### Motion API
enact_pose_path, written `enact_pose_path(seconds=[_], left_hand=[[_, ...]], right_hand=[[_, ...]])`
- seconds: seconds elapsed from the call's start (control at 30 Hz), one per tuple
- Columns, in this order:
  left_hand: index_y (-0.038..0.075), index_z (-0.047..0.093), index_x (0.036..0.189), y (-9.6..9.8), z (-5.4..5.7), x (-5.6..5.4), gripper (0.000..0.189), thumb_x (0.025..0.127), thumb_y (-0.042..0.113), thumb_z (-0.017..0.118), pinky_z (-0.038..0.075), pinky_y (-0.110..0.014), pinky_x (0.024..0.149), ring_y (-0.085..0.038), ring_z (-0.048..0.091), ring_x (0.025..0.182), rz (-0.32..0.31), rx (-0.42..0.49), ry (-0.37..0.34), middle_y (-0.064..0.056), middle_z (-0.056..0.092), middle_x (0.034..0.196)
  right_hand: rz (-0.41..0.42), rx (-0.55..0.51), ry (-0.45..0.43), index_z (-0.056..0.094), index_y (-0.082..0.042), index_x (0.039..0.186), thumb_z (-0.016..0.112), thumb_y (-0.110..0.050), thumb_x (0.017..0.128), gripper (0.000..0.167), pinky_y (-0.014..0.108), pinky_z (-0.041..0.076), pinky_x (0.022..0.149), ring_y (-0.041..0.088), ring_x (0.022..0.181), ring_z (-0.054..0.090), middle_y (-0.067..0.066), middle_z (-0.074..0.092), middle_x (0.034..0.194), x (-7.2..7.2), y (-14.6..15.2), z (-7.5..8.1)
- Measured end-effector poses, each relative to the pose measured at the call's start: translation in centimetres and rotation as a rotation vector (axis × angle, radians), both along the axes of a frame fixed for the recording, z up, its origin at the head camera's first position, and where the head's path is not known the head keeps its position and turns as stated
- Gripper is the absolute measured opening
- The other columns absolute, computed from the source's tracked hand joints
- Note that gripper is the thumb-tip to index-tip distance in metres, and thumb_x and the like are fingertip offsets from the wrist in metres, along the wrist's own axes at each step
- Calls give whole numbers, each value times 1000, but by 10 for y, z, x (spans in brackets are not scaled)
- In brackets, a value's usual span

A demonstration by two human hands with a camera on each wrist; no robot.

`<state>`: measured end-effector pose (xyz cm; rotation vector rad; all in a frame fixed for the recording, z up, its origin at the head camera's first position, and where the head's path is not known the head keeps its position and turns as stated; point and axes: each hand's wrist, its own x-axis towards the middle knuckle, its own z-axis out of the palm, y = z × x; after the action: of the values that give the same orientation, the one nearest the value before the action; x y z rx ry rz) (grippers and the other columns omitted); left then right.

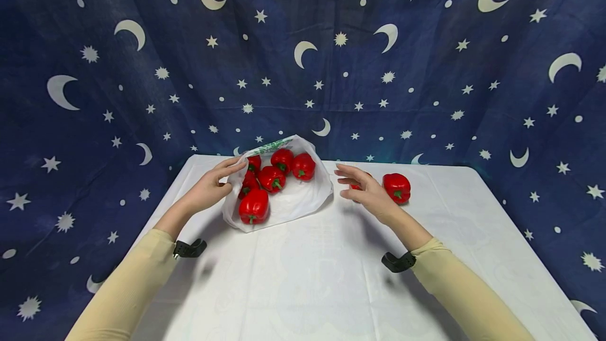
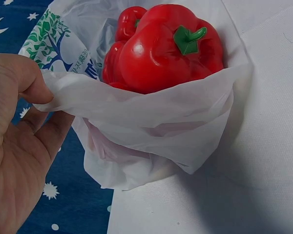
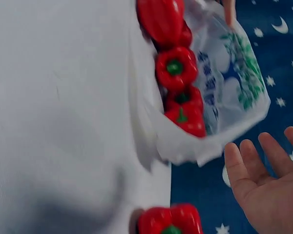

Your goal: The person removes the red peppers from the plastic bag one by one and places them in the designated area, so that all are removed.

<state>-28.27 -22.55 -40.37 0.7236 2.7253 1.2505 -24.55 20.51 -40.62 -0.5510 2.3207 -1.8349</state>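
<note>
A white plastic bag (image 1: pixel 303 201) with green print lies on the table, its mouth spread toward me. Several red bell peppers (image 1: pixel 254 207) are inside it, green stems showing. At the bag's left rim, my left hand (image 1: pixel 208 189) pinches the plastic between thumb and fingers, as the left wrist view shows. My right hand (image 1: pixel 369 193) hovers to the right of the bag with fingers spread apart and nothing in them. Just beyond it sits a loose red bell pepper (image 1: pixel 396 188). Another red pepper (image 1: pixel 355 187) is mostly hidden behind the right hand.
A white cloth (image 1: pixel 307 283) covers the table. Behind the table's far edge hangs a dark blue curtain (image 1: pixel 284 83) with moons and stars. A black band (image 1: pixel 190 248) is on the left wrist, and a similar one (image 1: pixel 399 262) on the right.
</note>
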Motion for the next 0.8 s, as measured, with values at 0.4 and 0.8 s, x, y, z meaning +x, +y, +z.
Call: enact_pose_path(seconds=[0.4, 0.8], left_hand=[[24, 46, 156, -2, -2, -1, 66, 96, -3, 47, 44, -33, 65, -25, 31, 145, 0, 8, -6, 6, 24, 167], [20, 46, 156, -2, -2, -1, 65, 95, -3, 48, 43, -33, 64, -25, 32, 144, -1, 8, 13, 4, 25, 167]], right_hand=[[155, 65, -33, 45, -19, 155, 75, -17, 91, 71, 52, 44, 106, 39, 138, 45, 8, 47, 152, -3, -53, -22], [150, 68, -118, 43, -12, 156, 78, -21, 88, 76, 46, 48, 102, 39, 134, 51, 19, 43, 155, -6, -108, -36]])
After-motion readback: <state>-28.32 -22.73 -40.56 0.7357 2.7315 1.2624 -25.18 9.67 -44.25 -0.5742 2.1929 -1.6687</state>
